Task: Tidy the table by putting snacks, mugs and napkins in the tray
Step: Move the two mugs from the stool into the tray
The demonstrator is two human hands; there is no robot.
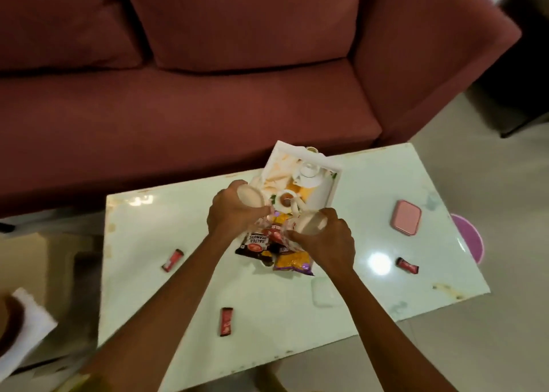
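A white tray (329,188) stands at the table's far edge, holding napkins (279,171), a white cup on a saucer (309,173) and a second cup with brown liquid (286,197). My left hand (230,213) grips a clear glass mug (251,197) just over the tray's near end. My right hand (329,240) grips another clear glass mug (312,223) beside it. Under both hands lie snack packets: a dark salted-peanuts bag (255,246) and an orange one (292,262). Three red snack bars lie on the table at left (172,260), front (226,321) and right (407,265).
The pale glossy table (184,213) also carries a pink case (405,221) at right and a white case (325,292) near my right forearm. A maroon sofa (208,94) sits behind the table. A purple stool (471,237) peeks out at right.
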